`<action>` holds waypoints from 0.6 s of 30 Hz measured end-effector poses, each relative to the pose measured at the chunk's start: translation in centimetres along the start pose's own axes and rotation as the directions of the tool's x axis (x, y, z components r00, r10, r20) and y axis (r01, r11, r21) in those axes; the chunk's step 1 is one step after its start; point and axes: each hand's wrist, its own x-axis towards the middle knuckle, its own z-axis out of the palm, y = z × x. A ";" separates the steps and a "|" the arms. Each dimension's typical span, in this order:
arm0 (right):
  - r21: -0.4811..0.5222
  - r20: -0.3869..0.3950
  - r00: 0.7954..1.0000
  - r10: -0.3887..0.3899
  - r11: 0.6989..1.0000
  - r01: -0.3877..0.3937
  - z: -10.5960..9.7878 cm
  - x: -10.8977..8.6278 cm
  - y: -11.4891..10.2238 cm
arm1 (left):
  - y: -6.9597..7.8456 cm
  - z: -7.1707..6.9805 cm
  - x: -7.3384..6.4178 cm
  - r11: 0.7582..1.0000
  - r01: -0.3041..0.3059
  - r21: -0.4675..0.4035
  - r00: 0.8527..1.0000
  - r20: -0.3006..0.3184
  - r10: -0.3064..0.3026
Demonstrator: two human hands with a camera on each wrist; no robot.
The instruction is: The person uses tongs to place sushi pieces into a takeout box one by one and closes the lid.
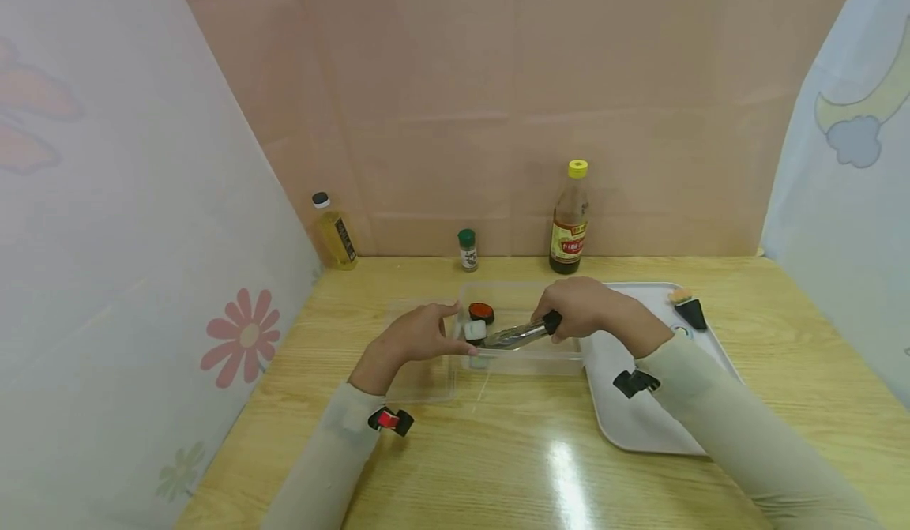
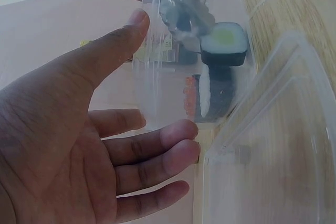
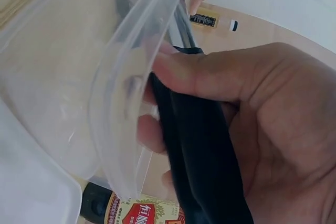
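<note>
My right hand (image 1: pixel 579 309) grips black-handled metal tongs (image 1: pixel 515 336), angled down to the left into a clear plastic box (image 1: pixel 529 355). Inside its left end sit a sushi roll (image 2: pixel 224 38) with a pale green centre and a dark sushi piece (image 1: pixel 481 312) topped with orange-red. In the left wrist view, the tongs' scalloped tips are right beside the green-centred roll. My left hand (image 1: pixel 419 331) is at the box's left end, thumb (image 2: pixel 137 22) at the rim and the other fingers spread along the outside. The tongs partly hide the box's interior.
A clear lid-like piece (image 1: pixel 419 398) lies left of the box. To the right is a white tray (image 1: pixel 626 415) with a dark cone-shaped piece (image 1: pixel 691 314). Along the back stand an oil bottle (image 1: pixel 334 238), a green-capped shaker (image 1: pixel 468 252) and a yellow-capped sauce bottle (image 1: pixel 569 226).
</note>
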 end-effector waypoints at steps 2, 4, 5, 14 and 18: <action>-0.013 -0.003 1.000 0.006 1.000 -0.006 -0.1 -0.1 0.0 | 0.0 0.0 0.0 1.000 0.000 -0.001 1.000 0.003 0.000; -0.024 -0.012 1.000 0.010 1.000 -0.010 -0.1 -0.1 0.0 | 0.0 -0.1 -0.1 1.000 0.000 -0.004 1.000 0.004 0.000; -0.030 -0.017 1.000 0.013 0.999 -0.014 -0.1 -0.1 0.0 | 0.0 -0.1 -0.1 1.000 0.002 -0.005 1.000 0.003 -0.002; -0.033 -0.059 0.998 0.008 0.999 -0.010 0.1 -0.5 0.3 | -0.2 0.0 -0.1 1.000 0.009 -0.006 1.000 0.009 -0.009; -0.017 -0.090 0.996 0.012 1.000 -0.014 0.2 -1.3 1.0 | 0.0 0.0 -0.1 1.000 0.017 -0.001 1.000 0.011 -0.017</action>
